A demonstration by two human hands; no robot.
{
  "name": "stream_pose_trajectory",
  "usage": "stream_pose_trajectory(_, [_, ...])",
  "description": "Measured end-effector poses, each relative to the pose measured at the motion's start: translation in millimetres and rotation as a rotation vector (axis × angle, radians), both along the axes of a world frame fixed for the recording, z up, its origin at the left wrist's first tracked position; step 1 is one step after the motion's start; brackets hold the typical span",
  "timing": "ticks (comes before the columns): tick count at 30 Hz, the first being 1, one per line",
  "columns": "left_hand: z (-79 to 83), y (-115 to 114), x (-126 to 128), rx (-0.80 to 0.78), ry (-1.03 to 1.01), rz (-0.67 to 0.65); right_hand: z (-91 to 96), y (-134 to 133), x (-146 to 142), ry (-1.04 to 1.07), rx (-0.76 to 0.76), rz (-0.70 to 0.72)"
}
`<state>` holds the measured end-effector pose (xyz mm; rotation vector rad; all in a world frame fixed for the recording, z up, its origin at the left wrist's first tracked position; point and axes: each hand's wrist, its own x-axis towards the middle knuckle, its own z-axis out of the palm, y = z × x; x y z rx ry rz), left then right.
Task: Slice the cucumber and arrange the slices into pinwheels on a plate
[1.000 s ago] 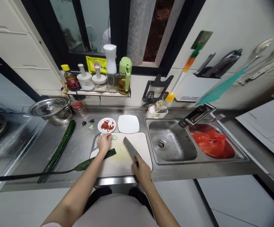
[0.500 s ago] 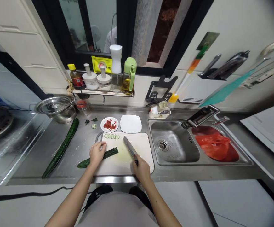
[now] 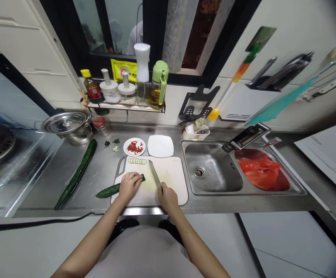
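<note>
My left hand (image 3: 129, 186) is closed over the cut cucumber (image 3: 108, 191), whose cut end shows just past my fingertips. The cucumber lies across the left edge of the white cutting board (image 3: 168, 189). In my right hand (image 3: 168, 197) is a kitchen knife (image 3: 155, 173), its blade angled away from me above or on the board, to the right of the cucumber's cut end. A row of cucumber slices (image 3: 137, 161) rests at the board's far left. Behind the board stand a plate of chopped red pieces (image 3: 134, 147) and a white plate (image 3: 160, 146).
A whole cucumber (image 3: 75, 175) lies on the steel counter at left, near a lidded pot (image 3: 68, 126). Cucumber scraps (image 3: 115, 148) sit behind the board. The sink (image 3: 214, 170) is on the right, with a red plastic bag (image 3: 259, 173) in its second basin. Bottles line a rack (image 3: 127, 106).
My left hand has moved right and come down onto the cucumber, covering its middle. The knife in my right hand has shifted slightly left, and its blade is turned more edge-on.
</note>
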<state>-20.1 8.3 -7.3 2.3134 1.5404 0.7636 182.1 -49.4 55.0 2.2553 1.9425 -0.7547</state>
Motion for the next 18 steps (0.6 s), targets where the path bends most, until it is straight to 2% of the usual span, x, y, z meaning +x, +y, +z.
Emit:
stream_pose_trajectory(9, [-18.1, 0.9, 0.0, 0.06, -0.029, -0.067, 6.6, -0.4, -20.5, 0.026, -0.02, 0.082])
stream_pose_trajectory(18, [-18.2, 2.4, 0.2, 0.072, -0.042, -0.075, 10.6, 0.2, -33.1, 0.024, -0.043, 0.093])
